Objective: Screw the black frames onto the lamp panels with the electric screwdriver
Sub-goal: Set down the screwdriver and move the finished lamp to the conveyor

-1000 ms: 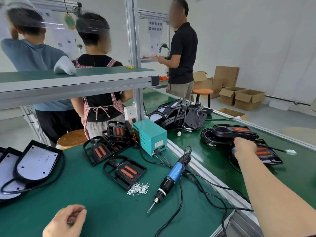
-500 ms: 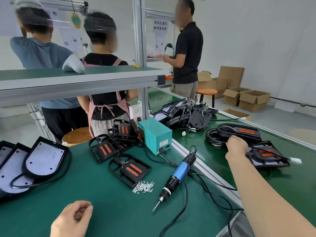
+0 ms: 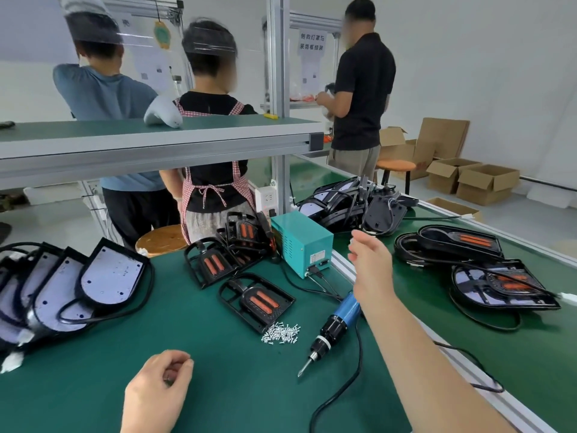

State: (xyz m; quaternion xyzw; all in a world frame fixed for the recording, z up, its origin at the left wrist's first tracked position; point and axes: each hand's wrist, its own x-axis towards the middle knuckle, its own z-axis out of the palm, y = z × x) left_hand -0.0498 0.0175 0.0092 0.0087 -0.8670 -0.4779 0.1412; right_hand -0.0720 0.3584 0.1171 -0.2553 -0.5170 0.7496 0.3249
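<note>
Between units: right hand [image 3: 371,267], grip apart, near electric screwdriver [image 3: 338,321] mid-frame; left hand [image 3: 157,389] curled, contents unclear; next, probably a fresh lamp panel [image 3: 109,276].

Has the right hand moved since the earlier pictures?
Yes. The right hand has drawn back left, away from the lamps, toward the teal box.

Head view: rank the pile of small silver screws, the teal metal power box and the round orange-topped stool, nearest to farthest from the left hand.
1. Pile of small silver screws, just right of the left hand.
2. Teal metal power box, mid-table.
3. Round orange-topped stool, beyond the far table.
</note>
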